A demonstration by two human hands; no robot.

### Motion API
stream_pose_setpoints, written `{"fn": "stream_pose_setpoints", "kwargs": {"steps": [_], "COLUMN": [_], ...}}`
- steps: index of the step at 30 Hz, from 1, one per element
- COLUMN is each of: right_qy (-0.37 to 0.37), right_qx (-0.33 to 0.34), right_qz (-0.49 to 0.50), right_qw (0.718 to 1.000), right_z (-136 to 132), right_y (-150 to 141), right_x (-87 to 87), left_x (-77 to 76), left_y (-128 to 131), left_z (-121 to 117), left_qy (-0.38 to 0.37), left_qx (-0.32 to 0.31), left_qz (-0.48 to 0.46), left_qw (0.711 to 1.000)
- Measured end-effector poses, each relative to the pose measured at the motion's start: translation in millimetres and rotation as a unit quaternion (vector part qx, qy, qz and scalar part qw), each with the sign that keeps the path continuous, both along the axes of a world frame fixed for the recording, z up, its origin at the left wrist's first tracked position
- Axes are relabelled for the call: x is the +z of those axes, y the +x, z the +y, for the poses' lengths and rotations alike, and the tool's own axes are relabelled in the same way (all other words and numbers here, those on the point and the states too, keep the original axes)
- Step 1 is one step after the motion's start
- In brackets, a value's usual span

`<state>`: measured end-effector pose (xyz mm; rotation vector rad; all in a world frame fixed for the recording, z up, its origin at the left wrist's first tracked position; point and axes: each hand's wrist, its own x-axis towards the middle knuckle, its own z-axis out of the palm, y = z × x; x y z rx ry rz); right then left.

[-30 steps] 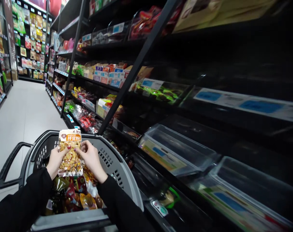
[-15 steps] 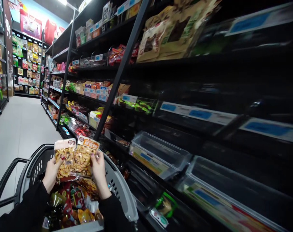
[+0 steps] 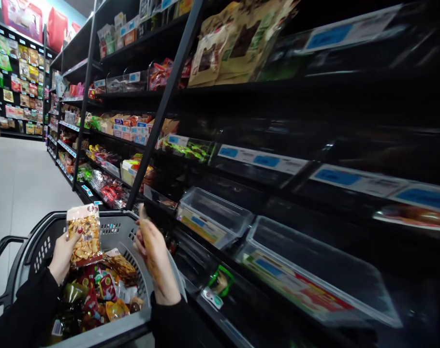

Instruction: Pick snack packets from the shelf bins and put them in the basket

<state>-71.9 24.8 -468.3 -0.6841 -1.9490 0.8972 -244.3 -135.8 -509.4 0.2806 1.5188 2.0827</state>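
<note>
My left hand (image 3: 63,252) grips a clear snack packet (image 3: 85,232) with a pale top and light-brown pieces inside, held upright over the grey shopping basket (image 3: 96,338). Above the basket's right rim, my right hand (image 3: 153,253) is closed on a second snack packet (image 3: 144,229), turned nearly edge-on so its front is hidden. Inside the basket lie several packaged snacks: dark red packets (image 3: 106,285), an orange packet (image 3: 116,309), and another packet of brown pieces (image 3: 122,266) near the back wall.
Dark shelving (image 3: 147,159) runs along my right with clear plastic bins (image 3: 216,212) and blue-and-white price labels (image 3: 263,159). A green packet (image 3: 220,280) lies on a low shelf. Pale aisle floor (image 3: 27,179) stretches ahead on the left toward a wall of hanging packets (image 3: 24,82).
My hands have moved apart. The right hand has carried its packet rightward and turned it edge-on, while the left still holds its own. The view has swung to the right.
</note>
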Motion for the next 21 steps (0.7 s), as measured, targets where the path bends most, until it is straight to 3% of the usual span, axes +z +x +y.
{"fn": "stream_pose_setpoints", "kwargs": {"steps": [2,4,6,9,12,14,17,21], "right_qy": [0.080,0.073,0.074,0.068,0.068,0.074,0.081,0.088], "right_qx": [-0.090,-0.079,-0.045,0.009,0.034,0.030,0.008,0.009], "right_qz": [-0.112,-0.196,-0.306,-0.436,-0.518,-0.551,-0.580,-0.589], "right_qw": [0.986,0.975,0.948,0.897,0.852,0.831,0.811,0.804], "right_z": [19,41,60,73,72,67,61,49], "right_y": [-14,-33,-52,-72,-78,-78,-79,-87], "right_x": [4.5,-5.7,-30.9,-83.0,-129.5,-150.9,-168.8,-175.8], "left_x": [1.2,2.3,2.9,3.4,3.5,3.4,2.6,3.1], "left_y": [1,2,3,3,4,5,6,7], "left_z": [0,-1,-1,-1,1,2,2,2], "left_qy": [0.000,0.000,-0.001,0.000,0.006,0.009,0.004,-0.007], "left_qx": [0.005,0.008,0.010,0.010,0.006,0.001,0.002,-0.002], "left_qz": [-0.004,-0.006,-0.009,-0.010,-0.008,-0.005,-0.006,-0.011], "left_qw": [1.000,1.000,1.000,1.000,1.000,1.000,1.000,1.000]}}
